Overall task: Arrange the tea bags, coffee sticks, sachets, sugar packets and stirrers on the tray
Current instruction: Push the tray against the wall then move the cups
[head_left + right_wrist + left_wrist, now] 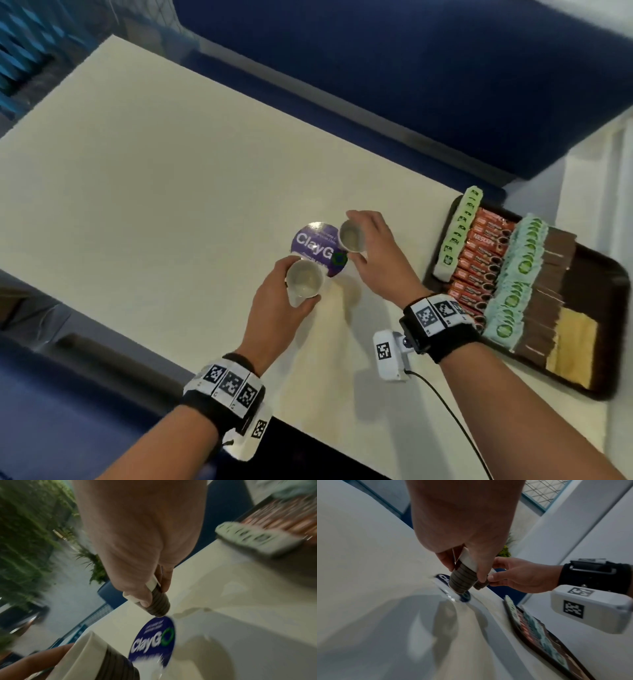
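From the head view, the tray point(613, 387) at the table's right edge is already packed in neat rows: green sachets point(458, 230), red coffee sticks point(479, 263), mint tea bags point(513, 284), brown packets point(548, 294); stirrers can't be picked out. A paper cup is grasped by each hand, left hand point(274, 308) and right hand point(380, 257), above a purple ClayGo sticker point(310, 241). Left wrist view: the ribbed cup point(462, 580) is pinched just off the table. Right wrist view: same grip, blurry, cup point(159, 605) near the sticker.

"ClayGo" on round purple sticker point(317, 248), "NESCAFÉ" on red coffee sticks point(479, 260)
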The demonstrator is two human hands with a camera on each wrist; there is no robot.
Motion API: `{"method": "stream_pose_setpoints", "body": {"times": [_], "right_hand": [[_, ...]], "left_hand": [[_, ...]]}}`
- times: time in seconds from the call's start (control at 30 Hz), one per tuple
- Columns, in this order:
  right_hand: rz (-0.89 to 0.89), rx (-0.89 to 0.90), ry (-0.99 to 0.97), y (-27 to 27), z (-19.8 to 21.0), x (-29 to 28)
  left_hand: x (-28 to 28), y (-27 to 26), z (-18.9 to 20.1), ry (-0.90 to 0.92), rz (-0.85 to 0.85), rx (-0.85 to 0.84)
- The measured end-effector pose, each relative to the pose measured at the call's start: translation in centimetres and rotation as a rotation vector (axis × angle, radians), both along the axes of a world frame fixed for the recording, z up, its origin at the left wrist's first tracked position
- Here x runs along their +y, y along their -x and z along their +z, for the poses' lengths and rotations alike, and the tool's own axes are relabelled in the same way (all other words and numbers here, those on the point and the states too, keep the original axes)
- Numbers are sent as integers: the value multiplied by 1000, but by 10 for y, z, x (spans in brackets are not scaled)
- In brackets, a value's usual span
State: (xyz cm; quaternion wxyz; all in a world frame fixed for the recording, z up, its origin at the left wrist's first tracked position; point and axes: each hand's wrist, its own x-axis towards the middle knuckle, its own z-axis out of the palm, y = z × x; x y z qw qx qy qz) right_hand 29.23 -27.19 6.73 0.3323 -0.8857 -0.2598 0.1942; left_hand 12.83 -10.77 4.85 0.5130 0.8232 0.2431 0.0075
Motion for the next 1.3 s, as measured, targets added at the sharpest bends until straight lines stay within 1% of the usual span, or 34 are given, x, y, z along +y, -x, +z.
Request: {"method": "stream_pose_setpoints", "body": {"times": [0.1, 0.17, 0.27, 0.37, 0.57, 0.73, 1.13, 1.3], "right_hand": [[-85, 4, 47, -25, 3, -45], [-121, 34, 99, -38, 5, -70], [-121, 47, 141, -54, 5, -99], [-104, 62, 150, -65, 3, -119], [-89, 87, 135, -75, -6, -132], [-97, 101, 133, -76, -14, -135], [-103, 102, 110, -80, -19, -142], [-101, 110, 124, -80, -17, -146]], "left_hand": [[-40, -36, -3, 53, -122, -39], [-64, -56, -8, 49, -198, -56], [-94, -80, -16, 52, -271, -41], [-117, -95, -23, 68, -305, -24], [-135, -112, -27, 122, -267, 18], [-141, -122, -27, 103, -261, 9], [-149, -124, -31, 178, -252, -16], [-148, -121, -38, 169, -247, -7]]}}
